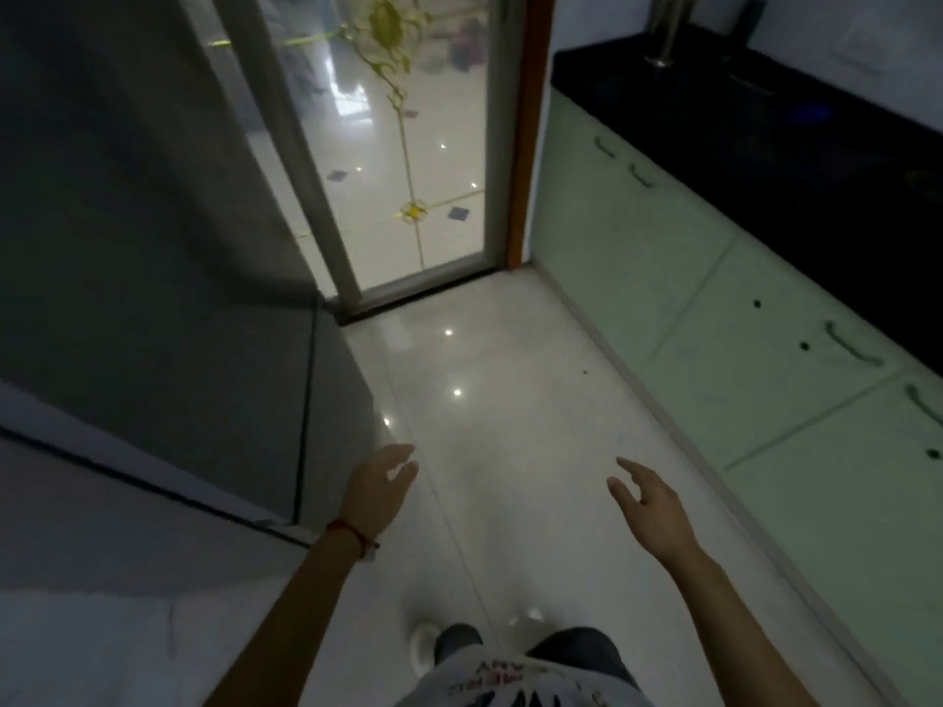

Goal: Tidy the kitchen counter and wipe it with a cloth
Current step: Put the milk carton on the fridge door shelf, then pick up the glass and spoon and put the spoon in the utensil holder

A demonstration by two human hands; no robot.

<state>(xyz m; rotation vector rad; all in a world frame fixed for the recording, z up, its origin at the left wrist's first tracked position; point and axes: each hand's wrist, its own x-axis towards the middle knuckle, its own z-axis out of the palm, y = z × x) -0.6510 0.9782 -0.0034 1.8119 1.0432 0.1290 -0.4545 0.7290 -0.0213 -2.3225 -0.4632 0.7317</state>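
A: How far along is the tidying?

B: Seemingly not begun. Left hand (380,484) and right hand (648,502) hold nothing, fingers loosely spread over the floor (485,380).

A: And the tabletop?

B: The dark tabletop (765,125) lies well beyond the right fingers; no cloth visible.

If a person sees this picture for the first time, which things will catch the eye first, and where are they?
First come the two empty hands, the left hand and the right hand, held open over the pale floor at the bottom centre. Next is the bright glass door with a yellow flower pattern, at the top centre. On the right, the black counter runs above pale green cabinets.
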